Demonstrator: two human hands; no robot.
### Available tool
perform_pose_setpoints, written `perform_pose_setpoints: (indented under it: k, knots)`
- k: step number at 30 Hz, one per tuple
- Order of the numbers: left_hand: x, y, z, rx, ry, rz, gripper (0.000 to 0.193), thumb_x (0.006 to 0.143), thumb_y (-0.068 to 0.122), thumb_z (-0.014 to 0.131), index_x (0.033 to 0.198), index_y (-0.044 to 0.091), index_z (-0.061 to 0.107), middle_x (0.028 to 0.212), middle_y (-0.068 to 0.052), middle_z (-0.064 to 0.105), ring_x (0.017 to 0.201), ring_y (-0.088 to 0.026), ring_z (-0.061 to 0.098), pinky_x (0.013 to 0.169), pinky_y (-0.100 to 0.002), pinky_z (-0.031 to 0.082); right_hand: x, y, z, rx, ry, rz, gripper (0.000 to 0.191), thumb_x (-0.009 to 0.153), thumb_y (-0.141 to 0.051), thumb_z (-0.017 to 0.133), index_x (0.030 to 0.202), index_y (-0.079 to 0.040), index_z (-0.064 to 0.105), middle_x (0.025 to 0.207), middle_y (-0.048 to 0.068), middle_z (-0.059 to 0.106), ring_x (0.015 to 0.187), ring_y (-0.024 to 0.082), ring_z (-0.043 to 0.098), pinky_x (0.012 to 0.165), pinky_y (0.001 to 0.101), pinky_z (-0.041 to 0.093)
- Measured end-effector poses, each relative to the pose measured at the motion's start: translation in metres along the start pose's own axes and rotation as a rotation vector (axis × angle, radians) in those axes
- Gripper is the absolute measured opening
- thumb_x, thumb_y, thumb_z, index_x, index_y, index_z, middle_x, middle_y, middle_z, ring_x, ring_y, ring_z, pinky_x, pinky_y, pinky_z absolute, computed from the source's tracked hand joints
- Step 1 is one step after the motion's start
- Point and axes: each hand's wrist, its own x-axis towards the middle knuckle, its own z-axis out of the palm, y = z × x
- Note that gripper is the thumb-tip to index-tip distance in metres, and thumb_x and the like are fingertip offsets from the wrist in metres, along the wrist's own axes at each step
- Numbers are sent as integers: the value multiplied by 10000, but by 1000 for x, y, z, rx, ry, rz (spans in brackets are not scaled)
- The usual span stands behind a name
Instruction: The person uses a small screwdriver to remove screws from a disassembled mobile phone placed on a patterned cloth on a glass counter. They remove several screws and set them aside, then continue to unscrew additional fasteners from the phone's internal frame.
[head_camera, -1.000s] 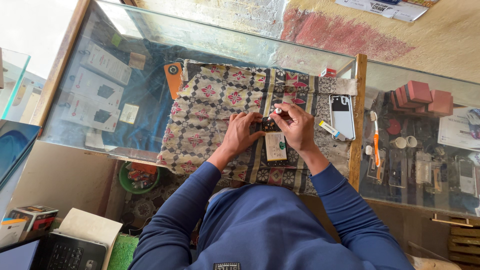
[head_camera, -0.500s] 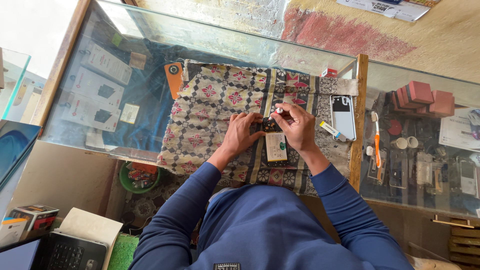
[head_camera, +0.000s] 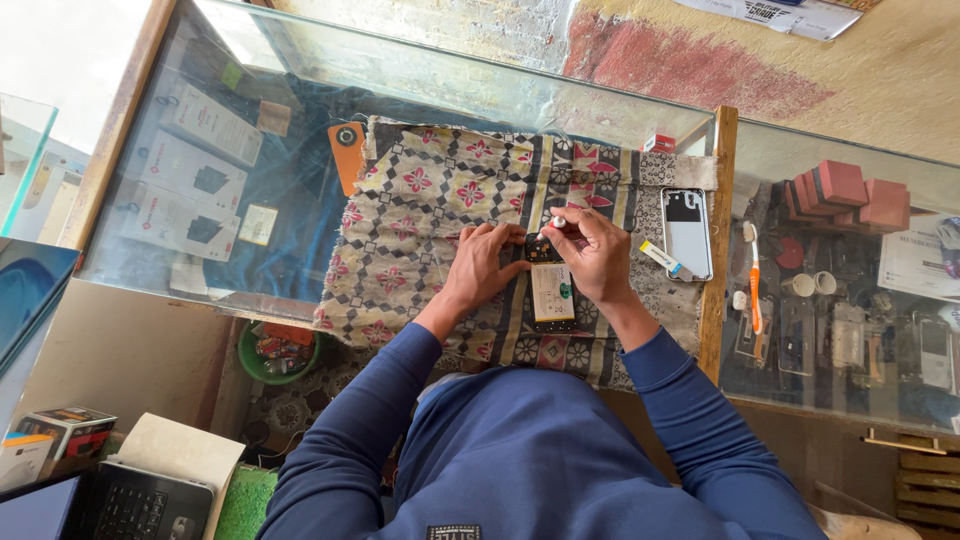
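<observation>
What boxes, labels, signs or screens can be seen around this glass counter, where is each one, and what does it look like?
White product boxes: inside the glass case at left, flat rectangles with dark pictures.
Small box: lower left, dark top, red and white sides.
Laptop: bottom left, black keyboard, blue screen edge.
Printed sheet: far right under glass, white.
Opened phone: on the patterned cloth, below the left hand and right hand; pale battery label.

Patterned cloth (head_camera: 420, 230) lies open left of the left hand (head_camera: 487, 262). To the right, a phone back cover (head_camera: 688, 232) and small tube (head_camera: 660, 257) sit near the right hand (head_camera: 592, 250), bounded by the wooden divider (head_camera: 718, 230).
</observation>
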Motion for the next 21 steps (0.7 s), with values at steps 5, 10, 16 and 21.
perform_pose_setpoints:
  k: [5, 10, 16, 21]
  knots:
    - [-1, 1, -1, 2, 1, -1, 513, 805, 251, 831, 1236, 72, 617, 1092, -51, 775, 1074, -243, 643, 999, -426, 371, -1, 3, 1, 54, 10, 27, 243, 963, -101, 769, 1169, 15, 714, 1002, 125, 756, 905, 183, 782, 750, 273, 657]
    - [-1, 1, 0, -2, 3, 2, 521, 802, 255, 832, 1236, 67, 614, 1092, -55, 773, 1075, -242, 640, 1000, -426, 370, -2, 7, 4, -51, -18, -29, 242, 952, -129, 785, 1168, -35, 729, 966, 103, 768, 797, 178, 765, 667, 275, 633]
    - [0, 4, -2, -6, 25, 13, 416, 840, 223, 797, 1200, 81, 645, 1063, -51, 771, 1042, -250, 640, 982, -419, 381, -3, 5, -1, -117, -109, -150, 281, 995, -102, 723, 1275, -86, 706, 1044, 109, 764, 842, 211, 751, 703, 326, 616]
    - [3, 6, -2, 9, -14, -57, 234, 910, 209, 757, 1122, 113, 730, 965, -64, 747, 987, -252, 634, 967, -409, 379, -6, 3, 0, 6, -112, -257, 310, 994, -71, 689, 1302, -105, 695, 1164, 97, 730, 1001, 228, 740, 842, 350, 625]
